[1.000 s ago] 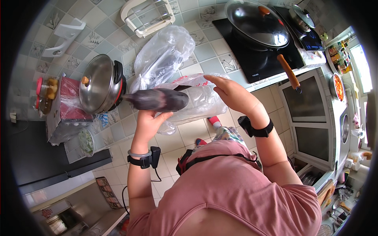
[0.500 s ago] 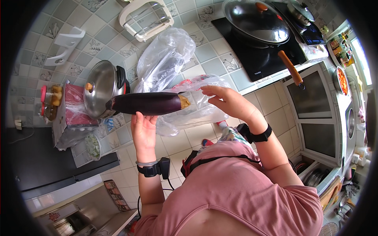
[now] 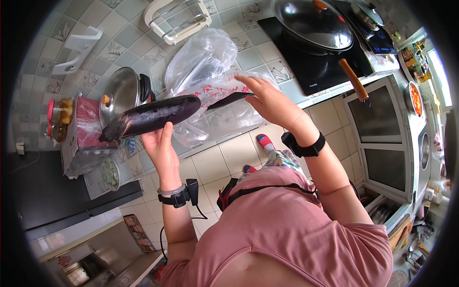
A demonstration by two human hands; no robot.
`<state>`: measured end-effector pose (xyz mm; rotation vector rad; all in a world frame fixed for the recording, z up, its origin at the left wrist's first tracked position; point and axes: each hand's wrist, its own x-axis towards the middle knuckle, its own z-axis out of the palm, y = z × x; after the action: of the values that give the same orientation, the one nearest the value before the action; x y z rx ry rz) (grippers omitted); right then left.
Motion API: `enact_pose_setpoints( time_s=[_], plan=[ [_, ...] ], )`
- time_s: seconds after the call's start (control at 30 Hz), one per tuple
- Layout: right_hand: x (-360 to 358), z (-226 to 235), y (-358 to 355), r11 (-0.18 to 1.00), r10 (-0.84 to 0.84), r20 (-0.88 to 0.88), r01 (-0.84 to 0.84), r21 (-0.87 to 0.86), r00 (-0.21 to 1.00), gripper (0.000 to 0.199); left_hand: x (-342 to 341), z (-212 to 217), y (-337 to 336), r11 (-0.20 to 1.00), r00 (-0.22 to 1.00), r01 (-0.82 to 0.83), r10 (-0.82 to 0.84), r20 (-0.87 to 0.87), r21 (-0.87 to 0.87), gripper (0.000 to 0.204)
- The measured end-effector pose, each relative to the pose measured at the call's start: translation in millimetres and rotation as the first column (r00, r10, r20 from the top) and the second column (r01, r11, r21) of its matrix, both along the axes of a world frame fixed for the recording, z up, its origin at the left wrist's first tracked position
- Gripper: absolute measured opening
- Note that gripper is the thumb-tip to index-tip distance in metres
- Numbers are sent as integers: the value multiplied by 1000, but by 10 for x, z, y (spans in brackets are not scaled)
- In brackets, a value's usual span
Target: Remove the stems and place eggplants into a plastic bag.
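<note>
My left hand [image 3: 160, 146] holds a large dark purple eggplant [image 3: 160, 115], thumb against its near side and fingers underneath. The eggplant is tilted, its stem end low at the left and its rounded end higher at the right. My right hand [image 3: 272, 100] is over a clear plastic bag with red print [image 3: 215, 91], fingers stretched out and thumb apart. A slender dark thing [image 3: 229, 100] reaches from beside the bag to my right thumb; its kind and whether my hand touches it are unclear.
A lidded pot [image 3: 119, 88] stands behind the eggplant. A box [image 3: 86, 129] wrapped in plastic and a bowl of chopped greens [image 3: 111, 173] are at the left. A black cooktop [image 3: 311, 76] holds a covered wok [image 3: 313, 24], its wooden handle [image 3: 353, 79] jutting over the counter edge.
The eggplant has moved left and tilted, its left end lower; the tan tip at its right end no longer shows. The slender dark thing now shows more. My right hand has shifted slightly left.
</note>
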<state>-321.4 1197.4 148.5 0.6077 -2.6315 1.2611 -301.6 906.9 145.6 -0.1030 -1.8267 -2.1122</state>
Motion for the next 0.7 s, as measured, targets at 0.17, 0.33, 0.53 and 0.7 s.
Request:
enact_pose_setpoints(
  time_s=[0.17,0.33,0.53,0.7],
  plan=[
    [-41,-208,-123,984,30,324,-86,159,945,27,70,6,75,990,988,104,-114,101,94,58],
    [-90,-678,-189,937,-9,238,-74,341,971,42,-13,-202,226,986,984,156,-149,97,-60,53],
    [-94,-553,-227,883,-98,-133,148,445,986,52,-219,-412,138,944,999,-41,44,2,-326,54],
    [-194,-397,-228,910,68,450,-240,337,890,56,-203,-320,219,952,999,-27,21,-24,-305,52]
  ],
)
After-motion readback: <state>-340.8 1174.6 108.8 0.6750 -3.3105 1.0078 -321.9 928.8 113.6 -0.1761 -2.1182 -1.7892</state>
